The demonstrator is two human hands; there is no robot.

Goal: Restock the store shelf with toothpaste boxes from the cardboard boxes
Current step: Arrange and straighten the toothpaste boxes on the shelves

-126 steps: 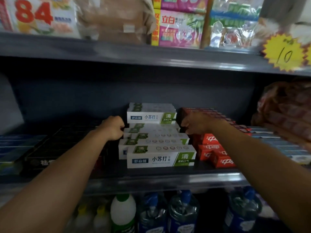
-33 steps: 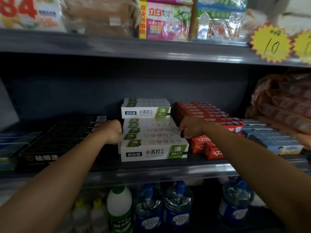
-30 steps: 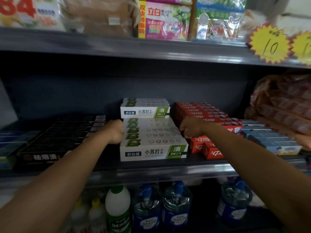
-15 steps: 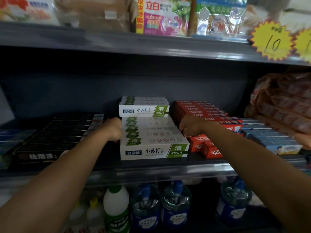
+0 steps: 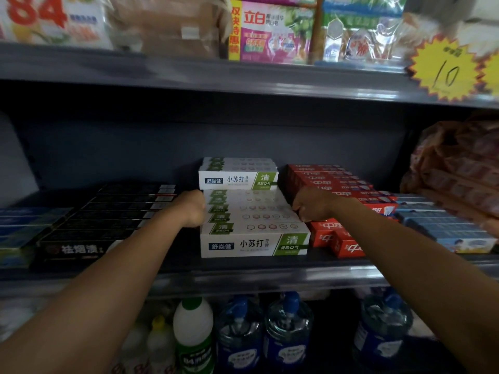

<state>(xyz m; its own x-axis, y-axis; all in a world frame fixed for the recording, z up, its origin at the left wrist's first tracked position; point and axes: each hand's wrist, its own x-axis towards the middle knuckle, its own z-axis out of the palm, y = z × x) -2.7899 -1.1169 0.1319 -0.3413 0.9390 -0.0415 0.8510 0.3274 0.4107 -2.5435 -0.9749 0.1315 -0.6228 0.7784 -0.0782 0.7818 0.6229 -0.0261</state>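
A row of white-and-green toothpaste boxes (image 5: pixel 253 245) lies flat on the middle shelf (image 5: pixel 243 279), running from its front edge to the back. A second layer of the same boxes (image 5: pixel 237 180) is stacked at the rear. My left hand (image 5: pixel 190 209), fingers curled, grips the left ends of the boxes midway along the row. On the opposite side my right hand (image 5: pixel 313 205) grips their right ends, fingers curled. The row sits squeezed between both hands. No cardboard box is in view.
Black toothpaste boxes (image 5: pixel 108 220) lie left of the row, red ones (image 5: pixel 348 184) right, blue ones (image 5: pixel 445 228) further right under a plastic-wrapped bundle (image 5: pixel 459 163). A yellow price tag (image 5: pixel 445 68) hangs from the upper shelf. A white bottle (image 5: pixel 193 333) and blue jugs (image 5: pixel 289 327) stand below.
The skewed white boxes have been squared into one straight row between my hands. Over the last second both hands have stayed at the row's ends; only the view shifted slightly.
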